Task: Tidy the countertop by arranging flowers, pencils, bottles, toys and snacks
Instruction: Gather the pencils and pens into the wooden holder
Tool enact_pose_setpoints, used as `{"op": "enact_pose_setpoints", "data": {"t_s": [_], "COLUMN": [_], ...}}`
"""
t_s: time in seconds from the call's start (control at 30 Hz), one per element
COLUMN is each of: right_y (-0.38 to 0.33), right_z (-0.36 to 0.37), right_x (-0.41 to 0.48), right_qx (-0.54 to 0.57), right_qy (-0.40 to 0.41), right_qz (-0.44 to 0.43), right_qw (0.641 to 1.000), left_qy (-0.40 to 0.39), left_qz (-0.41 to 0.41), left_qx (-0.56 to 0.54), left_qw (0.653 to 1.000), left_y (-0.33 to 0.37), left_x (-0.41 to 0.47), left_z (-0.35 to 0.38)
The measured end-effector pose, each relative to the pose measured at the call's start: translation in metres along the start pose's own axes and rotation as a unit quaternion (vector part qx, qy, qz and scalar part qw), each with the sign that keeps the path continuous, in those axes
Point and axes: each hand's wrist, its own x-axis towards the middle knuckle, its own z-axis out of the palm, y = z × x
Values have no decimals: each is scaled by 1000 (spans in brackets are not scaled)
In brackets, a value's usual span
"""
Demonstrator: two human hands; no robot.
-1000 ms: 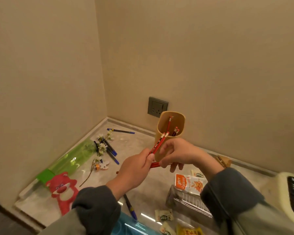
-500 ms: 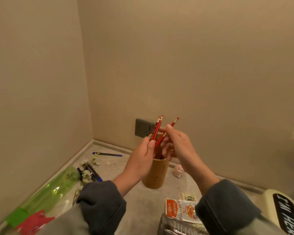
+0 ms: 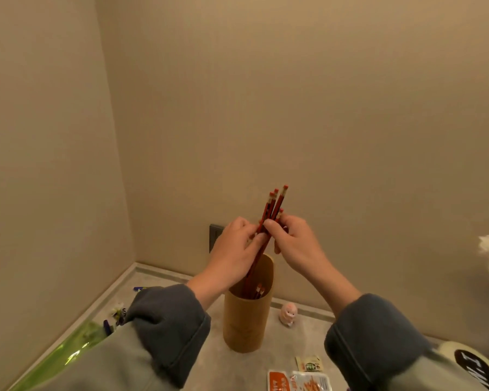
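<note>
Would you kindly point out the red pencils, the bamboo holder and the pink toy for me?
red pencils (image 3: 279,203), head view, upper shaft below the eraser.
bamboo holder (image 3: 244,325), head view, front wall.
pink toy (image 3: 288,314), head view, its body.

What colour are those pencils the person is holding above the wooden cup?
The pencils are red; the head view shows it best.

Pencils (image 3: 271,208) now in one bundle

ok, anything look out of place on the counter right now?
A green bottle lies on its side at far left, with flowers and a blue pen loose near it. Snack packets lie loose at the front.
</note>
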Motion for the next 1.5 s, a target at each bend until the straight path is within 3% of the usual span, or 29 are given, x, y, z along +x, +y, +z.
{"op": "enact_pose_setpoints", "data": {"t_s": [0.27,0.4,0.57,0.77,0.9,1.1,1.23,1.5], "right_y": [49,70,81,91,87,101,120,159], "right_z": [31,45,49,46,33,-16,-49,-90], "right_x": [-18,-29,-38,-55,-76,-124,-164,-222], "right_qx": [-44,-64,-24,22,37,4,-20,-108], "right_qy": [-54,-88,-79,-24,-17,20,45,-1], "right_qz": [64,99,112,149,144,177,218,277], "right_qw": [996,989,990,988,989,984,975,955], "left_qy": [-90,-96,-50,64,70,19,-70,-209], "left_qz": [-73,-111,-138,-145,-117,-89,-94,-117], "left_qx": [64,120,79,-49,-121,-187,-190,-172], "left_qw": [991,982,986,986,983,978,975,956], "left_y": [-39,-52,-53,-39,-21,8,32,52], "left_x": [-24,-41,-57,-81,-94,-109,-121,-147], "left_z": [25,33,35,30,33,61,100,170]}}
